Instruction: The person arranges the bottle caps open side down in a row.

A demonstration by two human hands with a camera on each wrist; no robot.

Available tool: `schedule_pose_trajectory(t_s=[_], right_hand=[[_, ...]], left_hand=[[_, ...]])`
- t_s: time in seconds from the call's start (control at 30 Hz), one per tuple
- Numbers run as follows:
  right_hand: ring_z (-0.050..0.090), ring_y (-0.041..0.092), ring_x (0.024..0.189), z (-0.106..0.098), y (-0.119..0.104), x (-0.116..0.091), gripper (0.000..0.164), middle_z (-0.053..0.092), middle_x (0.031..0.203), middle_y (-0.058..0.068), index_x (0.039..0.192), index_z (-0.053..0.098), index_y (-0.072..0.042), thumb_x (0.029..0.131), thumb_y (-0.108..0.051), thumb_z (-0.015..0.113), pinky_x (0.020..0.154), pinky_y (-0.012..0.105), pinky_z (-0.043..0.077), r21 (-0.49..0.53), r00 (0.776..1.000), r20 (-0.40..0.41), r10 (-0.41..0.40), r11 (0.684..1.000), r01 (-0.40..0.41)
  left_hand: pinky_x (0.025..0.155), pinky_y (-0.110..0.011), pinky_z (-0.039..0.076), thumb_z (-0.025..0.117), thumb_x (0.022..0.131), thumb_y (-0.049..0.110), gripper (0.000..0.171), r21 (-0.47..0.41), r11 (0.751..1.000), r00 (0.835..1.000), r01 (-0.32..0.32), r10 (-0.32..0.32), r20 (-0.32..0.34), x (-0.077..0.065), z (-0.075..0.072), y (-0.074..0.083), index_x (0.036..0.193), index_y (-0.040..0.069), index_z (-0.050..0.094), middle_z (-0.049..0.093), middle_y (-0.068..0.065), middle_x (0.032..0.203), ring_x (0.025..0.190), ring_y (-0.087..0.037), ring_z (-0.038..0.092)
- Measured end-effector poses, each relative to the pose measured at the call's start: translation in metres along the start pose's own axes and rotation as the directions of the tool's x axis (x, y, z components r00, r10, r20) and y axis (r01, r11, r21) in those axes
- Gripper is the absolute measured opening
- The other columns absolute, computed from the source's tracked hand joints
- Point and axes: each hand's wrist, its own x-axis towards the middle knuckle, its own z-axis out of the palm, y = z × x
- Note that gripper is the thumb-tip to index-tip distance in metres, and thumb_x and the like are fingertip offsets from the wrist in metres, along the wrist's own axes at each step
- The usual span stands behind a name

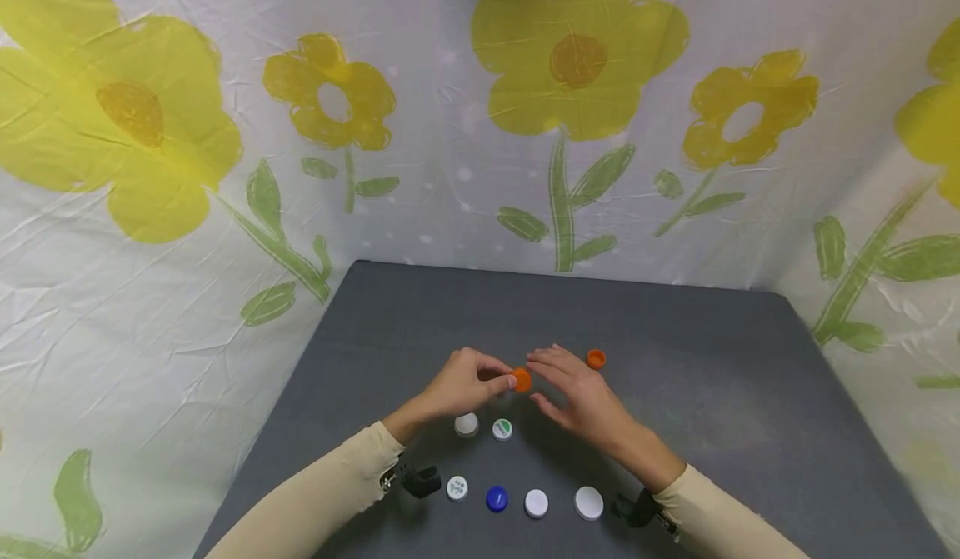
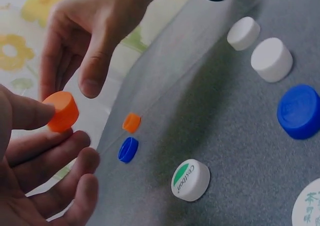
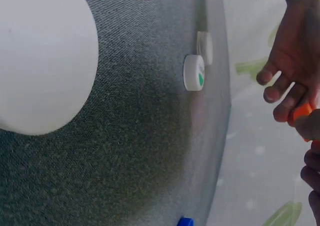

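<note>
An orange bottle cap [image 1: 522, 380] is pinched between the thumb and fingers of my left hand [image 1: 463, 384], raised above the table. In the left wrist view the thumb presses the side of the cap [image 2: 64, 111], and the other fingers curl loosely below. My right hand [image 1: 583, 399] hovers just to the right of it, fingers extended, with nothing visible in its grasp. A second orange cap [image 1: 596, 359] lies with its hollow side up beyond the right hand. Below the hands are a white cap with a green mark [image 1: 502, 430] and a plain white cap [image 1: 467, 424].
A near row holds a white cap with printed characters [image 1: 457, 488], a blue cap [image 1: 497, 498], a white cap [image 1: 536, 504] and a larger white cap [image 1: 588, 503]. Another blue cap [image 2: 128, 150] lies near the loose orange one. Flowered cloth [image 1: 442, 126] hangs behind the grey table [image 1: 720, 359].
</note>
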Motion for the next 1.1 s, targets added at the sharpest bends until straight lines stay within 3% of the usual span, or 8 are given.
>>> schedule_pose_trajectory(t_s=[0.1,0.3,0.47,0.57,0.63,0.73,0.9,1.1], right_hand=[[0.074,0.033,0.122,0.002,-0.001,0.000,0.048,0.078,0.126,0.015,0.122,0.078,0.000,0.079,-0.006,0.097,0.111,0.057,0.054,-0.006,1.000,-0.010,-0.028,1.000,0.028],[0.075,0.034,0.121,0.005,-0.003,-0.005,0.042,0.078,0.124,0.015,0.118,0.079,0.001,0.080,-0.008,0.095,0.111,0.056,0.055,0.009,1.000,0.002,-0.016,1.000,0.016],[0.074,0.036,0.124,0.002,-0.004,-0.008,0.040,0.078,0.126,0.015,0.120,0.079,-0.001,0.085,-0.012,0.093,0.113,0.054,0.053,0.028,0.996,0.028,0.088,0.996,-0.088],[0.074,0.036,0.124,0.000,-0.004,-0.009,0.039,0.078,0.126,0.014,0.120,0.079,-0.002,0.086,-0.013,0.093,0.112,0.054,0.054,0.042,0.989,0.043,0.144,0.988,-0.146],[0.074,0.036,0.124,-0.002,-0.005,-0.009,0.038,0.079,0.126,0.014,0.120,0.080,-0.002,0.086,-0.013,0.093,0.111,0.055,0.055,0.056,0.985,0.049,0.166,0.984,-0.169],[0.075,0.038,0.123,-0.003,-0.005,-0.009,0.037,0.079,0.125,0.014,0.119,0.081,-0.002,0.086,-0.013,0.093,0.106,0.057,0.058,0.071,0.983,0.047,0.177,0.981,-0.180],[0.075,0.036,0.122,-0.004,-0.004,-0.011,0.034,0.080,0.123,0.014,0.117,0.081,-0.003,0.086,-0.012,0.092,0.101,0.056,0.061,0.079,0.982,0.062,0.181,0.980,-0.185],[0.075,0.033,0.120,-0.002,-0.005,-0.017,0.031,0.080,0.124,0.013,0.116,0.082,-0.004,0.088,-0.014,0.089,0.097,0.051,0.062,0.047,0.968,0.162,0.192,0.978,-0.202]], left_hand=[[0.069,-0.026,0.057,0.075,0.104,0.025,0.023,-0.046,0.998,0.998,0.034,-0.031,0.051,0.001,0.000,-0.002,0.109,0.005,0.085,0.083,-0.017,0.094,0.091,-0.040,0.081],[0.064,-0.024,0.052,0.074,0.104,0.024,0.022,-0.013,0.999,0.995,0.043,-0.042,0.085,0.001,0.002,-0.003,0.110,0.006,0.085,0.083,-0.015,0.092,0.086,-0.034,0.081],[0.074,-0.023,0.059,0.079,0.100,0.017,0.022,0.116,0.990,0.997,-0.076,0.073,0.034,-0.001,0.004,0.000,0.120,0.009,0.083,0.084,-0.008,0.105,0.087,-0.016,0.079],[0.075,-0.024,0.059,0.083,0.096,0.015,0.026,0.249,0.951,0.982,-0.185,0.187,0.014,-0.002,0.006,0.004,0.122,0.009,0.083,0.084,-0.006,0.108,0.087,-0.013,0.077],[0.074,-0.026,0.060,0.085,0.095,0.015,0.027,0.332,0.910,0.965,-0.249,0.261,0.008,-0.002,0.007,0.006,0.121,0.010,0.083,0.084,-0.007,0.107,0.087,-0.014,0.077],[0.077,-0.029,0.061,0.087,0.094,0.017,0.026,0.409,0.860,0.942,-0.305,0.336,-0.005,-0.002,0.009,0.007,0.119,0.011,0.084,0.085,-0.007,0.108,0.090,-0.017,0.077],[0.081,-0.035,0.063,0.087,0.095,0.021,0.022,0.501,0.796,0.922,-0.340,0.387,0.011,-0.001,0.014,0.008,0.116,0.014,0.085,0.085,-0.001,0.107,0.093,-0.018,0.078],[0.084,-0.037,0.063,0.087,0.095,0.027,0.022,0.630,0.689,0.917,-0.359,0.387,0.099,0.000,0.024,0.004,0.115,0.017,0.085,0.084,0.006,0.110,0.099,-0.017,0.077]])
